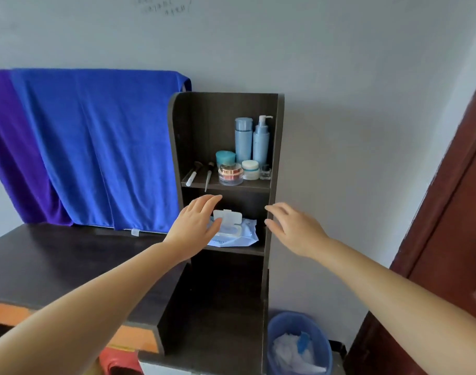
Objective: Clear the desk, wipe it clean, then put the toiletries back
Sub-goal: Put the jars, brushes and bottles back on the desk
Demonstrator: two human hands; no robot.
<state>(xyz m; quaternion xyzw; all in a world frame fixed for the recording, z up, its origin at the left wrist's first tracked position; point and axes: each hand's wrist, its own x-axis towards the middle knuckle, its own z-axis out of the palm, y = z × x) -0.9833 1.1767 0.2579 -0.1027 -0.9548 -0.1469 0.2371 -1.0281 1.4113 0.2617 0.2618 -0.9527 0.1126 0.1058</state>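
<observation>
Dark shelf unit (273,163): left hand (196,226) and right hand (293,230), fingers spread, flank wipes pack (236,234).

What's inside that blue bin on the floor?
The blue bin holds crumpled white tissues or wipes and a blue scrap. Whatever lies beneath that pile is covered and cannot be seen.

Two bottles (243,139); three jars (230,173); two brushes (209,175)
</observation>
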